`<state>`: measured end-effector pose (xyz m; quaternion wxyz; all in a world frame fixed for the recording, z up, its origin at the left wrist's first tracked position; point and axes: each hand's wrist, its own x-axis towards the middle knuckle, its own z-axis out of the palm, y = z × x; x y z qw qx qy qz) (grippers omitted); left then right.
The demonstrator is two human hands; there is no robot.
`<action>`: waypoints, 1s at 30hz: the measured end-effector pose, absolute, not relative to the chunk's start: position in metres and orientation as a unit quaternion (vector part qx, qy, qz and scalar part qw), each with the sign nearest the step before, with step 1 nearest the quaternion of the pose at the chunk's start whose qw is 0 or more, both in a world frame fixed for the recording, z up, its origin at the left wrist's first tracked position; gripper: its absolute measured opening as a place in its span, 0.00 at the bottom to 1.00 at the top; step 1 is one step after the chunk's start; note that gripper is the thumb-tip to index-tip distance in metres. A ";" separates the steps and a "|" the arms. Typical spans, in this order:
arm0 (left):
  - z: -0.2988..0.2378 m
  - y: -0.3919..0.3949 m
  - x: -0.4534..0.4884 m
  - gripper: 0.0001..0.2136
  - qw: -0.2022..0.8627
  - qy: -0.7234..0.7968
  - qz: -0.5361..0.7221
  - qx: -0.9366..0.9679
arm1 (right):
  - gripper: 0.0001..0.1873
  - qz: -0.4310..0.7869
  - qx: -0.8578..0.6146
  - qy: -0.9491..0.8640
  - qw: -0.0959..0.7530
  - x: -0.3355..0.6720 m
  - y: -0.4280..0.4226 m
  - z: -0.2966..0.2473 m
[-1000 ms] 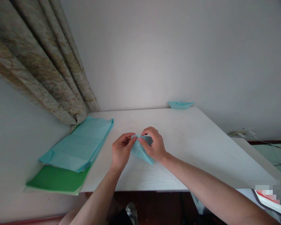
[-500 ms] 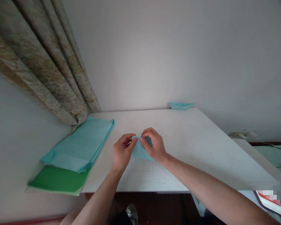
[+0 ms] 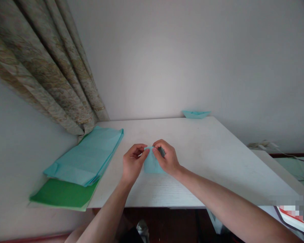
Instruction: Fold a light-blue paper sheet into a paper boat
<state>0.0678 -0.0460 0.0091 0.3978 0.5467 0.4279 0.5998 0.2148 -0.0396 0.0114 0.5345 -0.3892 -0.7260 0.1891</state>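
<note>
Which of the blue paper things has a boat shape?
The paper boat at the far edge of the table. The blue stack lies flat; the left hand and right hand pinch the small blue piece.

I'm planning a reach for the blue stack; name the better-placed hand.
Left, likely: the left hand is nearer the blue stack; the right hand sits farther off. Both pinch the folded blue paper, so the left must release first.
</note>
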 end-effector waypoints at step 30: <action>-0.004 -0.037 0.067 0.13 0.578 0.391 0.592 0.404 | 0.18 0.170 -0.382 -0.647 0.638 0.221 -0.033 0.003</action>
